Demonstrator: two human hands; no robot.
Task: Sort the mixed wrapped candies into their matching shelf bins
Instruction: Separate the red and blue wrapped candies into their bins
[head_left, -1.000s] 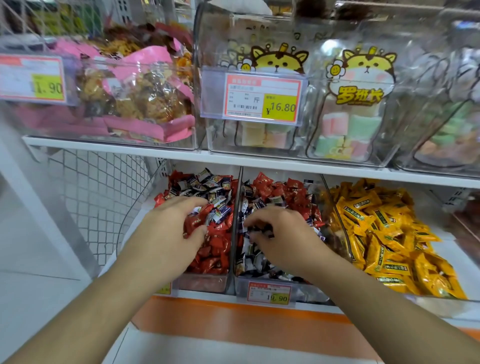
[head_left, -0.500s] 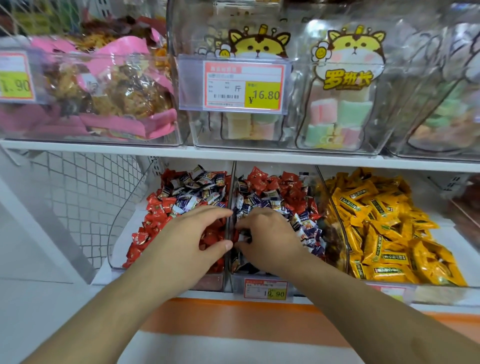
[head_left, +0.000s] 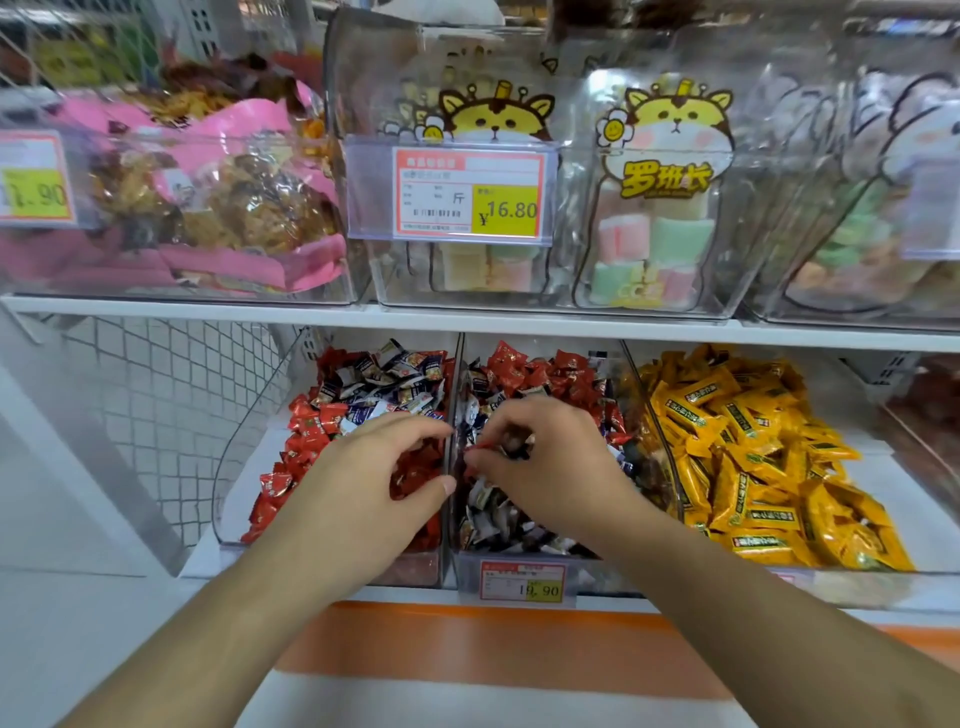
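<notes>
On the lower shelf, the left bin (head_left: 244, 457) holds red wrapped candies (head_left: 306, 415) with blue-and-white ones (head_left: 384, 379) mixed in at the back. The middle bin (head_left: 597, 579) holds dark and white wrapped candies (head_left: 493, 514) with red ones (head_left: 540, 371) behind. My left hand (head_left: 374, 478) hovers over the left bin's red candies, its fingers and thumb spread towards the divider (head_left: 453, 384). My right hand (head_left: 550, 457) is in the middle bin just across the divider. Its fingertips pinch a red candy (head_left: 480, 448) together with a dark one.
The right bin is full of yellow wrapped candies (head_left: 753, 457). A price tag (head_left: 522, 581) hangs on the middle bin's front. The upper shelf (head_left: 208, 312) carries clear bins of pink-bagged snacks (head_left: 234, 218) and pastel marshmallows (head_left: 649, 260). A wire mesh panel (head_left: 156, 395) stands left.
Both hands have come together at the divider between the left and middle bins. My right hand now has a red candy at its fingertips.
</notes>
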